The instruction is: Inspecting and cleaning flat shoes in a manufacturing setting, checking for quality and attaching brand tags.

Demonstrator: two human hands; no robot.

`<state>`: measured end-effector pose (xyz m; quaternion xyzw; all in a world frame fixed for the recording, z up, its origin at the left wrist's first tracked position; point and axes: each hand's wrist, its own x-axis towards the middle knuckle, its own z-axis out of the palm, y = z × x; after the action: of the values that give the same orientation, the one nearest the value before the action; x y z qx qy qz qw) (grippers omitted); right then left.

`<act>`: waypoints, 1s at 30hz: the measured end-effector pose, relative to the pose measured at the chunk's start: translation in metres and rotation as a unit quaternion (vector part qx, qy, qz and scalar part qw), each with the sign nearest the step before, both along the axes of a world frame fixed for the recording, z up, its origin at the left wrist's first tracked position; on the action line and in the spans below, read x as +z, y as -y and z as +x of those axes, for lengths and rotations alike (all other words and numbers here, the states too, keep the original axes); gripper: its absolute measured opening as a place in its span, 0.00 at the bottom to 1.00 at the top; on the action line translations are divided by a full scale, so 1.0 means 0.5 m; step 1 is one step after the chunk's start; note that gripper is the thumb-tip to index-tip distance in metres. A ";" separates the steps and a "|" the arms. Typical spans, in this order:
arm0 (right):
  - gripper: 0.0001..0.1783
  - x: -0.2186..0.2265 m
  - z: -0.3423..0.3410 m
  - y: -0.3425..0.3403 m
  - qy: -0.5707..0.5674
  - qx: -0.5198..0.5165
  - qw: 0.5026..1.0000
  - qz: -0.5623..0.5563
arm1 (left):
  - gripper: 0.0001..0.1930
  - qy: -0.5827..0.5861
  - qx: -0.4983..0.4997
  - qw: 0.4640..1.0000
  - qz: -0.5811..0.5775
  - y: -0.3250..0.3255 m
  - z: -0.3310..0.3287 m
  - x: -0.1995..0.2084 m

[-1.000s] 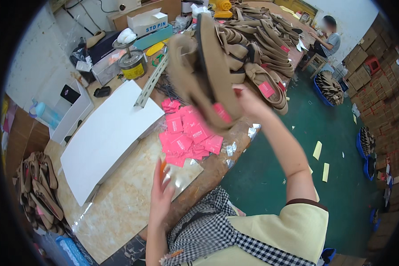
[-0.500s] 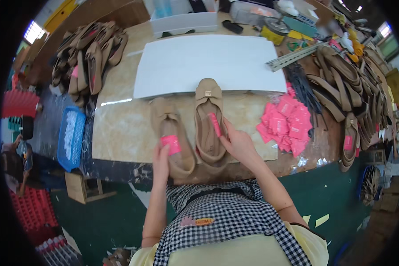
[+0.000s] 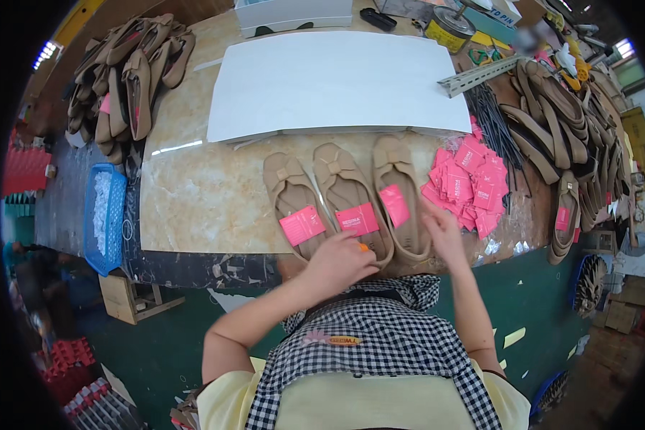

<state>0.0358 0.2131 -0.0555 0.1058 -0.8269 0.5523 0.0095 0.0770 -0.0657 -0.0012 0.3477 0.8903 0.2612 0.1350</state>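
Three tan shoes with bow fronts lie side by side near the table's front edge: a left shoe (image 3: 278, 170), a middle shoe (image 3: 331, 159) and a right shoe (image 3: 392, 154). Inside each is a flat pink card, such as the left card (image 3: 302, 226), the middle card (image 3: 358, 218) and the right card (image 3: 394, 205). My left hand (image 3: 339, 259), with an orange band on one finger, is curled at the heel of the middle shoe. Beside the right shoe's outer edge is my right hand (image 3: 444, 233), its fingers loosely bent and apart, nothing visible in them.
A pile of pink cards (image 3: 469, 183) lies right of the shoes, beside thin black strips (image 3: 500, 132). White sheet stack (image 3: 337, 86) spans the table behind. Shoe heaps stand at the left (image 3: 132, 79) and right (image 3: 552, 136). A blue basket (image 3: 116, 222) hangs near the left edge.
Three shoes now stand together where two stood apart. My left hand has moved right to the middle shoe's heel, my right hand outward. The right shoe's card, upright before, now lies flat.
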 end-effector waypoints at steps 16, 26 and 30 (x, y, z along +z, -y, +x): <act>0.29 0.149 0.036 0.079 0.049 -0.108 0.993 0.020 | 0.15 -0.163 0.261 0.951 -0.038 0.009 -0.475 0.040; 0.30 0.257 0.056 0.147 0.433 -0.130 0.817 -0.358 | 0.05 -0.126 0.123 0.916 0.359 -0.096 -0.076 0.084; 0.36 0.199 0.003 0.117 0.088 -0.011 0.989 -0.122 | 0.13 0.043 0.389 0.895 0.215 -0.055 -0.120 0.073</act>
<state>0.0372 0.1545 0.0440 0.0462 -0.7523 0.6557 -0.0445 0.0170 -0.0382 0.0353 -0.0172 0.8698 0.4927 -0.0176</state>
